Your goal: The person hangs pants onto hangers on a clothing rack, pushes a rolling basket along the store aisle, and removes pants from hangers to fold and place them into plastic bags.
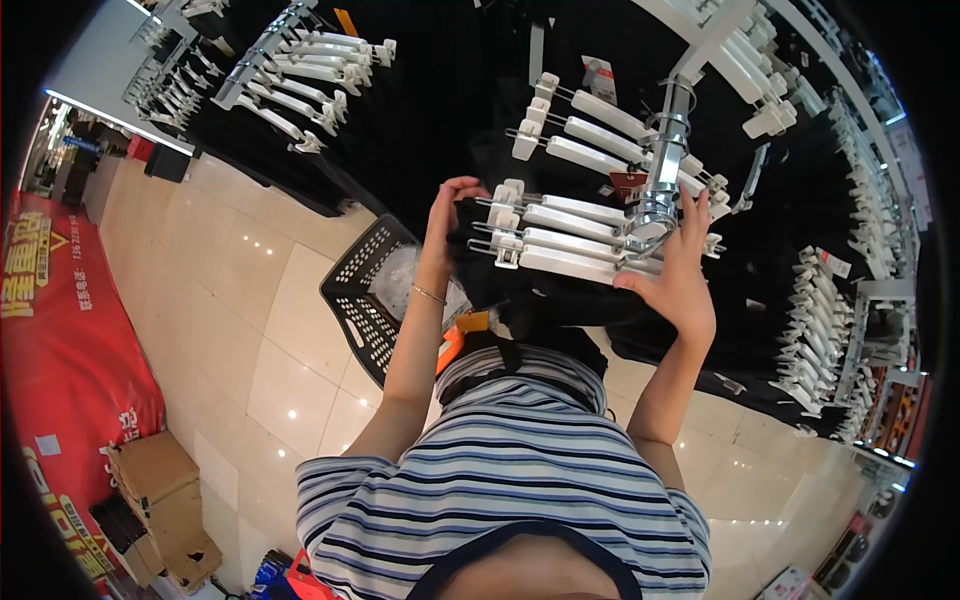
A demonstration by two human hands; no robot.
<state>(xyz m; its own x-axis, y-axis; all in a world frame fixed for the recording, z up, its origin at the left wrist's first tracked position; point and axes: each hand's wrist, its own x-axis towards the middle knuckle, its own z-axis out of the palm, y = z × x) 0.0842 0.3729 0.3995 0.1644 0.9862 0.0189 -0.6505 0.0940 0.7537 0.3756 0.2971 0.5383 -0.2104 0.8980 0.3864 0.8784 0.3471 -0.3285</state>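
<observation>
White clip hangers point(570, 240) with black garments point(560, 305) hang in front of me on a metal display arm point(670, 150). My left hand point(452, 208) is at the left end of the nearest hangers, beside the black cloth. Its fingers are loosely bent and apart, with the tips partly lost against the black. On the other side, my right hand point(678, 272) spreads around the right ends of these hangers. The right thumb lies near the front hanger and the fingers reach up past the arm's tip. A dark red tag point(628, 186) hangs among the hangers.
A black perforated basket point(372, 330) with clear plastic inside stands on the tiled floor at my left. More racks of white hangers point(815, 330) line the right and another hanger row point(310, 85) is upper left. Cardboard boxes point(165, 500) sit by a red banner point(75, 330).
</observation>
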